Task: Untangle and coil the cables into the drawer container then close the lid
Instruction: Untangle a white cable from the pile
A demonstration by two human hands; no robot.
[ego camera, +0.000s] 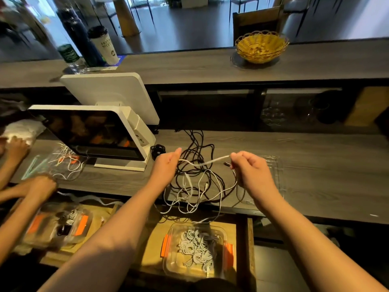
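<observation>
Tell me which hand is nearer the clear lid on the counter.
Right. The right hand is just left of the lid, overlapping its edge; the left hand is farther left, across the cables.

Cable tangle [195,182] on worktop [315,165], right of monitor [94,135]. Lid [273,175] right of tangle. Container [197,249] in drawer [155,239] below, coiled cables [195,247] inside. Basket [261,46] on shelf [179,66] behind.

Dim indoor light; brighter daylight glows far beyond both hands. Deep shadow pools below the forearms. Wide-angle bending warps the edges, and motion blur softens the background.
</observation>
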